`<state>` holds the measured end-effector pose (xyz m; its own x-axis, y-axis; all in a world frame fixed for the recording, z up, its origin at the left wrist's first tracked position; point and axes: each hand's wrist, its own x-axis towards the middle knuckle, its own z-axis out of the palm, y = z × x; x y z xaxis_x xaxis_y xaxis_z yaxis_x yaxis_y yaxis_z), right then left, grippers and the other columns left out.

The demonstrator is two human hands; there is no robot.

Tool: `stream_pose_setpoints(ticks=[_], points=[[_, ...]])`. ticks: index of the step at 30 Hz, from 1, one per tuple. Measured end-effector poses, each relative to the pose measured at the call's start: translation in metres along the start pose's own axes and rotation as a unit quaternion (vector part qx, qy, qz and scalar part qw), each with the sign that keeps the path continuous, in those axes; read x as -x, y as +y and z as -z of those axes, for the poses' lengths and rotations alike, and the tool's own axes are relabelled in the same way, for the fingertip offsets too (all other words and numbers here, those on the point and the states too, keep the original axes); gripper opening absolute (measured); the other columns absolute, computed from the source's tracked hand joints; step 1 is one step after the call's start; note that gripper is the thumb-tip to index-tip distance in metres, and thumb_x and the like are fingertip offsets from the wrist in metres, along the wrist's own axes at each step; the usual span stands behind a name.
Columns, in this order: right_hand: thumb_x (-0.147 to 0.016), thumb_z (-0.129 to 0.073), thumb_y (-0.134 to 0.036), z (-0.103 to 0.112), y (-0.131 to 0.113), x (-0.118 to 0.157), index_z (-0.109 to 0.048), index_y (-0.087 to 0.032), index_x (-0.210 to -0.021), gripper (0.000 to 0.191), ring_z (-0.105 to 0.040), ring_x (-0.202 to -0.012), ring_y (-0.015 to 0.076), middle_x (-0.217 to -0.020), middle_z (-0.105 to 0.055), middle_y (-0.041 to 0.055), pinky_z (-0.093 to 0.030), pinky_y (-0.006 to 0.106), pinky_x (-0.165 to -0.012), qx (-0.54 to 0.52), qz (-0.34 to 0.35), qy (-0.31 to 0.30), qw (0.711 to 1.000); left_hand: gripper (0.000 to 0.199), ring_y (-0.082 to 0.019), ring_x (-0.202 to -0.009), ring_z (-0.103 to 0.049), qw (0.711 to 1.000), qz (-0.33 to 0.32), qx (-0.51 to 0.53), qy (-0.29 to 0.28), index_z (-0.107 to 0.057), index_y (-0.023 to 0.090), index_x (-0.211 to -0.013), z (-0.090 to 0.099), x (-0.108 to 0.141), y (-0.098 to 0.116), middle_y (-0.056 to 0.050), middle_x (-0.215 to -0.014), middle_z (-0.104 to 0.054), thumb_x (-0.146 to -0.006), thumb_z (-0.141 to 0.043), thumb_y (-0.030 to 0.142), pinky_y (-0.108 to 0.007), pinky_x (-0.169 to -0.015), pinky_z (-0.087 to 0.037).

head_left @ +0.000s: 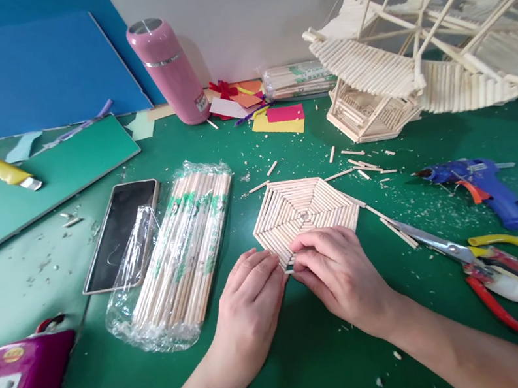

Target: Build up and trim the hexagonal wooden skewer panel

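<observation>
Palms down and wrists angled inward, the left hand [252, 304] and right hand [345, 275] bring bent fingers nearly together at the near edge of a flat hexagonal panel [306, 209] of pale, ridged wooden sticks. Fingertips are partly hidden, so I cannot tell whether either grip is closed on anything. Left of them lies a crinkly plastic-wrapped stick bundle [184, 253]; right, steel-bladed scissors [461, 253]; nearer, smooth green tabletop [307, 364].

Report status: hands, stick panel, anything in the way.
Left hand and right hand at near edge of hexagonal stick panel. Panel flat on green table. Loose sticks past its far edge; scissors to its right, blades toward it.
</observation>
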<state>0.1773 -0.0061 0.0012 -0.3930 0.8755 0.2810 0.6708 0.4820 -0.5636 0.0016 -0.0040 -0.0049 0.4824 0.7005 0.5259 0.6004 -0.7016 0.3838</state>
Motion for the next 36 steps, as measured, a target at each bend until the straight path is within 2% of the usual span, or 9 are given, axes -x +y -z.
stream_pose_setpoints(ticks=[7, 11, 16, 19, 21, 25, 27, 31, 36], points=[[-0.087, -0.049, -0.020, 0.001, 0.000, 0.000, -0.059, -0.019, -0.083, 0.011, -0.052, -0.102, 0.0172, -0.103, -0.060, 0.0035, -0.033, 0.035, -0.087, 0.010, -0.001, -0.012, 1.000, 0.013, -0.020, -0.089, -0.061, 1.000, 0.018, 0.012, -0.008, -0.059, 0.015, -0.087, 0.001, -0.001, 0.002, -0.008, -0.091, -0.066, -0.080, -0.054, 0.005, -0.040, -0.086, -0.050], [-0.085, -0.052, -0.023, 0.002, -0.002, 0.001, -0.059, -0.019, -0.088, 0.009, -0.051, -0.102, 0.0197, -0.103, -0.059, 0.0058, -0.034, 0.037, -0.088, 0.008, 0.007, 0.000, 1.000, 0.011, -0.022, -0.095, -0.057, 0.998, 0.048, 0.008, -0.026, -0.059, 0.015, -0.085, 0.003, -0.001, 0.003, -0.010, -0.099, -0.061, -0.081, -0.052, 0.008, -0.042, -0.088, -0.049], [-0.082, -0.052, -0.021, 0.010, 0.000, 0.003, -0.057, -0.018, -0.101, 0.020, -0.053, -0.101, 0.0213, -0.105, -0.058, 0.0077, -0.037, 0.040, -0.089, 0.004, 0.013, 0.065, 0.998, 0.011, -0.026, -0.103, -0.052, 0.997, 0.060, -0.035, -0.044, -0.056, 0.016, -0.089, 0.005, 0.005, 0.005, -0.012, -0.109, -0.052, -0.078, -0.057, 0.014, -0.051, -0.097, -0.040], [-0.082, -0.051, -0.019, 0.020, 0.008, 0.002, -0.054, -0.017, -0.106, 0.025, -0.052, -0.103, 0.0225, -0.107, -0.057, 0.0094, -0.039, 0.041, -0.090, 0.020, -0.007, 0.119, 0.993, 0.025, -0.026, -0.105, -0.051, 0.996, 0.071, -0.038, -0.033, -0.052, 0.016, -0.101, 0.008, 0.007, 0.008, -0.012, -0.110, -0.051, -0.078, -0.058, 0.015, -0.051, -0.096, -0.041], [-0.082, -0.051, -0.021, 0.028, 0.016, 0.002, -0.053, -0.016, -0.110, 0.028, -0.052, -0.105, 0.0244, -0.109, -0.056, 0.0114, -0.041, 0.042, -0.090, 0.036, -0.036, 0.134, 0.990, 0.036, -0.027, -0.109, -0.050, 0.995, 0.095, -0.031, -0.027, -0.047, 0.015, -0.112, 0.011, 0.005, 0.009, -0.015, -0.115, -0.050, -0.077, -0.057, 0.015, -0.047, -0.092, -0.045], [-0.083, -0.049, -0.023, 0.044, 0.031, 0.008, -0.048, -0.015, -0.120, 0.038, -0.053, -0.107, 0.0282, -0.115, -0.057, 0.0142, -0.045, 0.048, -0.088, 0.062, -0.100, 0.100, 0.988, 0.044, -0.026, -0.112, -0.051, 0.985, 0.162, 0.008, -0.052, -0.041, 0.015, -0.122, 0.015, -0.008, 0.006, -0.018, -0.127, -0.045, -0.079, -0.048, 0.013, -0.041, -0.084, -0.051], [-0.084, -0.045, -0.020, 0.049, 0.036, 0.015, -0.046, -0.014, -0.124, 0.040, -0.055, -0.106, 0.0286, -0.117, -0.059, 0.0147, -0.046, 0.050, -0.086, 0.068, -0.129, 0.073, 0.987, 0.042, -0.027, -0.114, -0.051, 0.979, 0.191, 0.015, -0.064, -0.041, 0.013, -0.123, 0.014, -0.015, 0.001, -0.018, -0.129, -0.044, -0.081, -0.043, 0.014, -0.042, -0.087, -0.050], [-0.085, -0.037, -0.013, 0.052, 0.036, 0.030, -0.044, -0.015, -0.127, 0.042, -0.057, -0.105, 0.0252, -0.119, -0.059, 0.0132, -0.048, 0.047, -0.086, 0.052, -0.144, 0.050, 0.987, 0.042, -0.027, -0.116, -0.050, 0.981, 0.182, -0.013, -0.061, -0.042, 0.011, -0.124, 0.007, -0.020, -0.009, -0.018, -0.123, -0.052, -0.083, -0.039, 0.015, -0.047, -0.096, -0.043], [-0.085, -0.035, -0.010, 0.051, 0.026, 0.036, -0.044, -0.019, -0.127, 0.044, -0.060, -0.101, 0.0216, -0.111, -0.064, 0.0093, -0.050, 0.043, -0.086, 0.000, -0.136, 0.048, 0.990, 0.041, -0.027, -0.111, -0.054, 0.982, 0.177, -0.019, -0.054, -0.046, 0.013, -0.121, 0.004, -0.016, -0.001, -0.016, -0.119, -0.056, -0.081, -0.041, 0.015, -0.045, -0.091, -0.047]])
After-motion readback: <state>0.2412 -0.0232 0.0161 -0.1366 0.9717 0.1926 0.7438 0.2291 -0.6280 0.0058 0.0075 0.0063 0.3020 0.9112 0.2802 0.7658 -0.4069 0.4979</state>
